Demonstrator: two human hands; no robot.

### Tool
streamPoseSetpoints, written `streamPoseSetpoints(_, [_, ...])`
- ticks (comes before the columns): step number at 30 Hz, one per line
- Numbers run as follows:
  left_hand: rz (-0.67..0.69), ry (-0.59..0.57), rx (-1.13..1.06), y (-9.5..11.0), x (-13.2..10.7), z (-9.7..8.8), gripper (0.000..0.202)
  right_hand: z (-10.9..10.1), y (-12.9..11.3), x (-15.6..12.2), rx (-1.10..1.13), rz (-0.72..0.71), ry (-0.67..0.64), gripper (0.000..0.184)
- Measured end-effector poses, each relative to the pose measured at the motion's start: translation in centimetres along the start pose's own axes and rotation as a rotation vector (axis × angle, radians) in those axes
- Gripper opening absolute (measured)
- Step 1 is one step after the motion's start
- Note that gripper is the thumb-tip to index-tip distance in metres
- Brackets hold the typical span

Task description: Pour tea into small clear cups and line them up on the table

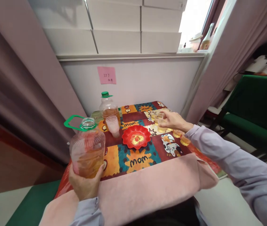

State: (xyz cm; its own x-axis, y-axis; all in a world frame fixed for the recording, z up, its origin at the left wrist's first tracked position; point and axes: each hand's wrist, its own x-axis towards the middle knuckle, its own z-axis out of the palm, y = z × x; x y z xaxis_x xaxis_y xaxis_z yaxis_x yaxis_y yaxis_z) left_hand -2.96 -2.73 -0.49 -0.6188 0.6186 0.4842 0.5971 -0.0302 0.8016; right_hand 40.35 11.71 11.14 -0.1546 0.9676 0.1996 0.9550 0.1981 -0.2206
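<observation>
My left hand (85, 183) is wrapped around the lower part of a large clear plastic jug (89, 157) partly filled with amber liquid. The jug's mouth is uncapped, and a green handle loop sticks out from its neck. Across the table, my right hand (172, 120) has its fingers closed around a small clear plastic cup (162, 125) of yellow liquid. Several similar cups, such as a filled cup (185, 140), stand in a row along the right side, partly hidden by my hand and sleeve. Beyond the left hand is a stack of clear plastic cups (113, 126).
A second jug (107, 105) with a green cap stands behind the cup stack. A red scalloped dish (128, 142) sits mid-table on a patterned mat (139, 160). Pink cloth (147, 185) covers the near edge. A green chair (253, 106) stands at right; a pink note (106, 75) hangs on the wall.
</observation>
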Motion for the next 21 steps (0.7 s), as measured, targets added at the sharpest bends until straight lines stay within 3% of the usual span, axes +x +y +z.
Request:
streamPoseSetpoints(3, [-0.012, -0.027, -0.017, 0.3, 0.0, 0.0, 0.104, 1.5, 2.9, -1.4, -0.092, 0.032, -0.047, 0.073])
streamPoseSetpoints(7, [-0.008, -0.018, -0.001, 0.8, -0.2, 0.0, 0.102, 3.7, 4.9, -2.4, -0.134, 0.068, -0.053, 0.07])
streamPoseSetpoints(13, [-0.001, -0.01, 0.012, 0.9, -0.3, 0.1, 0.104, 5.2, 5.8, -2.1, -0.147, 0.08, -0.057, 0.069])
streamPoseSetpoints(21, [0.053, -0.002, 0.058, -0.6, -0.1, 0.4, 0.114, 6.9, 5.9, -1.7, -0.22, 0.093, -0.05, 0.069])
